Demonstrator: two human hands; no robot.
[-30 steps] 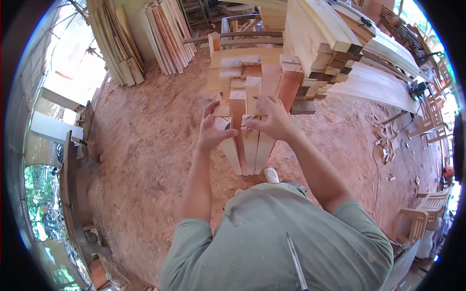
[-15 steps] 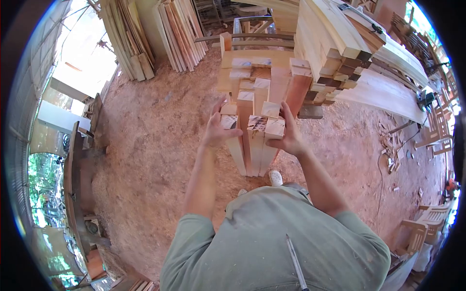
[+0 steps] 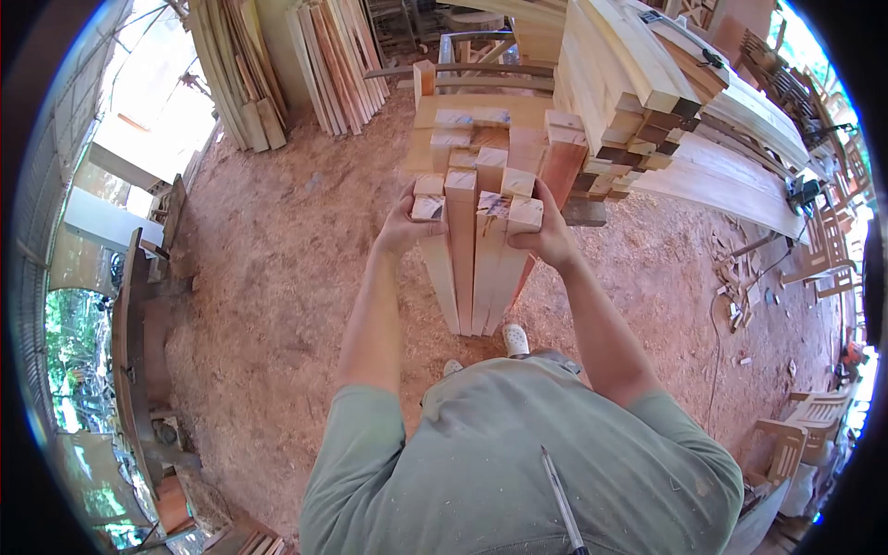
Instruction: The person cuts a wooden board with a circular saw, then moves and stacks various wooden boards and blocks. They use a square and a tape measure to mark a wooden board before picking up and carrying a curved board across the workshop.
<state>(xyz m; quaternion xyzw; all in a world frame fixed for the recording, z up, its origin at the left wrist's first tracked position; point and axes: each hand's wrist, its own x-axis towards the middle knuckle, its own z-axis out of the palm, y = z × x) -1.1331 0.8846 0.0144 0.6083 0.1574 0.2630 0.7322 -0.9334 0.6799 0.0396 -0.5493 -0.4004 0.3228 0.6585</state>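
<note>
Several squared wooden posts (image 3: 462,268) stand upright in a bundle in front of me, their lower ends on the floor near my shoes. My left hand (image 3: 400,227) is closed around the top of the leftmost posts (image 3: 428,209), pressing from the outer side; its thumb is partly hidden. On the opposite side, my right hand (image 3: 555,239) wraps the right-hand posts (image 3: 525,215), thumb on the near face and fingers behind. Between the hands, a post with a dark-stained end (image 3: 493,205) stands among the others. More posts (image 3: 490,159) rise just behind.
A large stack of thick boards (image 3: 638,92) lies at the upper right. Planks (image 3: 333,69) lean against the back wall. Wood scraps (image 3: 740,287) and a cord (image 3: 715,361) lie on the shavings-covered floor (image 3: 277,305) to the right. Chair parts (image 3: 814,425) stand at far right.
My left thumb, stretched across the near face before, is now drawn in at the post's side. The gap between the left and middle posts has narrowed. My right hand keeps its hold.
</note>
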